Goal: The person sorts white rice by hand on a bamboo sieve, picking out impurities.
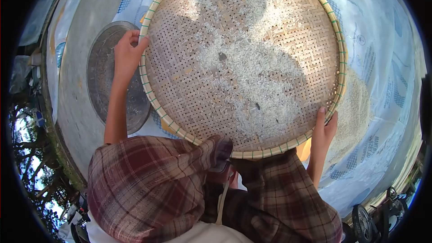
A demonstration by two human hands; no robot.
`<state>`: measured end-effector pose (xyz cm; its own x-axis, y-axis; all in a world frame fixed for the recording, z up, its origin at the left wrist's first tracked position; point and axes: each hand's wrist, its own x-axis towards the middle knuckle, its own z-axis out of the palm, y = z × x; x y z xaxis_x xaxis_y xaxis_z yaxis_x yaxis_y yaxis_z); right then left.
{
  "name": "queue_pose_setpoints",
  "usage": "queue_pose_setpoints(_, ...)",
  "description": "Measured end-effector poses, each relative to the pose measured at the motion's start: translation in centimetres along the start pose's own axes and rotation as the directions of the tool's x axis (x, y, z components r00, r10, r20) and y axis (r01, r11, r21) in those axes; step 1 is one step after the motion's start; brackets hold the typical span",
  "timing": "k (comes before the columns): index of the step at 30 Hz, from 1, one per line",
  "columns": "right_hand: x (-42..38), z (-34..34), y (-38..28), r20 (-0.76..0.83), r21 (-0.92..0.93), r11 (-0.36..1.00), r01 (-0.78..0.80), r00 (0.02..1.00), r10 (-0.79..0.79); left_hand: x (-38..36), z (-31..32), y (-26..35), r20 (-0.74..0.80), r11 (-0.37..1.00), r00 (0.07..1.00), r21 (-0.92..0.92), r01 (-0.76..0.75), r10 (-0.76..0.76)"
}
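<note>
A wide round woven bamboo winnowing tray point(180, 103) lies in front of me, its rim bound with green stitching. White rice grains point(256, 67) are scattered over its middle, with a few small dark bits among them. My left hand point(129, 53) pinches the rim at the left side, fingers closed. At the lower right, my right hand point(325, 126) grips the rim with the thumb on top; the other fingers are partly hidden beneath it.
A dark round metal basin point(101, 81) stands left of the tray, partly under my left arm. To the right, a heap of grain point(357, 112) lies on a white printed plastic sheet point(387, 67). Something yellow shows under the tray. A wheel point(361, 222) is at the lower right.
</note>
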<state>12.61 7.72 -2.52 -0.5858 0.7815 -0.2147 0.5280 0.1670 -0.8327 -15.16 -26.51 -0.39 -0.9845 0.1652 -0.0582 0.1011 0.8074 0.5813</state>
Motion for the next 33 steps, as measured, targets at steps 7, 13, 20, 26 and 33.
queue_pose_setpoints(7, 1.2, -4.4, 0.2, -0.260, -0.119, 0.992, -0.041, 0.966, 0.009, -3.2, 2.9, 3.0, -0.110, 0.968, 0.994, -0.247, -0.034, 0.007)
queue_pose_setpoints(13, -1.5, 0.9, -1.3, -0.089, -0.162, 0.987, -0.007, 0.996, -0.007, 0.6, 2.4, -1.6, -0.137, 0.971, 0.990, -0.239, 0.007, -0.041)
queue_pose_setpoints(20, 1.2, -2.6, 0.1, -0.144, 0.015, 0.994, -0.107, 0.984, 0.108, -2.5, 2.4, 1.5, -0.062, 0.928, 0.998, -0.373, 0.006, -0.031)
queue_pose_setpoints(26, -1.5, 2.7, -2.3, -0.108, -0.110, 0.994, -0.005, 0.994, -0.007, 1.0, 1.0, -2.4, -0.136, 0.934, 0.985, -0.353, 0.051, -0.105)
queue_pose_setpoints(33, 0.4, -1.2, -0.9, -0.124, -0.083, 0.983, -0.165, 0.980, 0.154, -2.9, 2.5, 0.2, -0.017, 0.951, 0.997, -0.303, 0.065, -0.074)
